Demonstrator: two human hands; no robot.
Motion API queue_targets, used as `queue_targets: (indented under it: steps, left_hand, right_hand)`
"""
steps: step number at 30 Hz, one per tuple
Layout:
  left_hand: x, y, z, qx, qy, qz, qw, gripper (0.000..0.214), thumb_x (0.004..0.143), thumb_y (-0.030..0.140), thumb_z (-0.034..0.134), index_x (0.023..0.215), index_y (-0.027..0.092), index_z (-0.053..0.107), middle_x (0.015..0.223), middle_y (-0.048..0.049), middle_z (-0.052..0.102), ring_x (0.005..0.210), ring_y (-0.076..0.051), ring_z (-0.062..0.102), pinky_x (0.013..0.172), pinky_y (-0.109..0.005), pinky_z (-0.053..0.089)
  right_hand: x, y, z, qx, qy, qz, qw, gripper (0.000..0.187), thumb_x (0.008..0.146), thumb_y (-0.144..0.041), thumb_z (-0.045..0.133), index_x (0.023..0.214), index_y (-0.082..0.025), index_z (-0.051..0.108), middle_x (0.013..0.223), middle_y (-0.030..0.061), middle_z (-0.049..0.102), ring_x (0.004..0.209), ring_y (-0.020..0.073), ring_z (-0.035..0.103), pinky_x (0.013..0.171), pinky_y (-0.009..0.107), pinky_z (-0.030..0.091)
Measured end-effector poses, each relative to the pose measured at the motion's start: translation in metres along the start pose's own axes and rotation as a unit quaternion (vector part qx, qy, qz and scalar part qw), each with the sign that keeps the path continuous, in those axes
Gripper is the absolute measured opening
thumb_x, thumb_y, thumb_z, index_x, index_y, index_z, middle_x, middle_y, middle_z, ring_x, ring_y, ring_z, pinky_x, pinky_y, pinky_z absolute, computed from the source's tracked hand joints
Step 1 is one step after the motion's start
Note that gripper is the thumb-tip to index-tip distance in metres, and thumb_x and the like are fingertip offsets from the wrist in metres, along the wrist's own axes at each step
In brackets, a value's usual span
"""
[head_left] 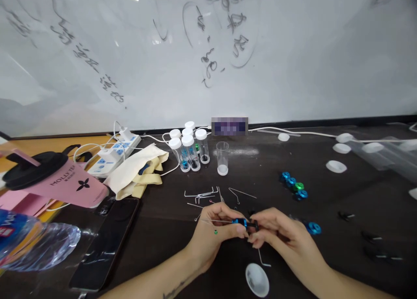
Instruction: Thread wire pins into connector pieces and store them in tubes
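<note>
My left hand (208, 229) is closed around a small blue-and-black part (240, 222), with thumb and fingers pinching its blue body. A thin metal wire runs out of it to the left, across the palm. At the other end, my right hand (283, 234) pinches the black end piece (254, 226), so both hands grip the same part. Below the fingers, a bent metal rod (261, 258) points down toward a white cap (257, 280). Several bent metal rods (202, 194) lie just beyond the left hand. A tiny green bead (215, 232) shows by the left palm.
Capped transparent tubes (192, 153) stand at the back, beside an uncapped tube (223, 160). Blue and green round parts (298, 186), black pieces (345, 215) and white caps (336, 166) lie to the right. A phone (106, 242), pink cup (61, 181) and plastic bottle (35, 240) occupy the left.
</note>
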State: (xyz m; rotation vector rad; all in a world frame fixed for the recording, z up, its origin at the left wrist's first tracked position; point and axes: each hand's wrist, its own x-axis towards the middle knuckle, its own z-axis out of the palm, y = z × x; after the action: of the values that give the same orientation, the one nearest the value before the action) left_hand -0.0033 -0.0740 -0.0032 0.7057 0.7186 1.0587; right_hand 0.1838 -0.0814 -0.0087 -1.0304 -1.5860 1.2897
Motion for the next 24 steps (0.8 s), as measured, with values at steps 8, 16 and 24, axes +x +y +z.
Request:
queue_targets:
  steps: [8,16,24]
  left_hand:
    - [-0.0002,-0.0034,-0.0035,0.002,-0.022,0.006,1.000,0.020,0.063,0.009,0.083,0.075,0.013,0.067,0.080,-0.0058,0.076,0.068,-0.013,0.068,0.068,-0.024,0.051]
    - [0.0005,-0.0017,-0.0030,-0.001,-0.029,0.010,1.000,0.019,0.063,0.006,0.082,0.074,0.013,0.068,0.081,-0.0055,0.076,0.073,-0.016,0.071,0.070,-0.026,0.052]
    - [0.0002,0.0009,-0.0019,-0.005,-0.028,0.015,0.999,0.017,0.066,0.008,0.081,0.075,0.011,0.067,0.079,-0.0050,0.075,0.064,-0.011,0.068,0.064,-0.022,0.052]
  right_hand:
    - [-0.0022,0.0028,-0.0012,0.001,-0.007,-0.019,1.000,0.011,0.093,-0.029,0.059,0.097,-0.020,0.063,0.072,0.0020,0.075,0.059,0.0158,0.073,0.057,0.026,0.061]
    - [-0.0036,0.0026,-0.0025,0.002,-0.007,-0.009,1.000,0.008,0.092,-0.022,0.059,0.098,-0.021,0.064,0.074,0.0017,0.074,0.060,0.0149,0.073,0.058,0.025,0.060]
    - [-0.0014,-0.0011,0.0005,0.023,-0.011,-0.006,1.000,0.007,0.092,-0.021,0.059,0.097,-0.022,0.063,0.076,0.0008,0.074,0.063,0.0147,0.073,0.058,0.024,0.061]
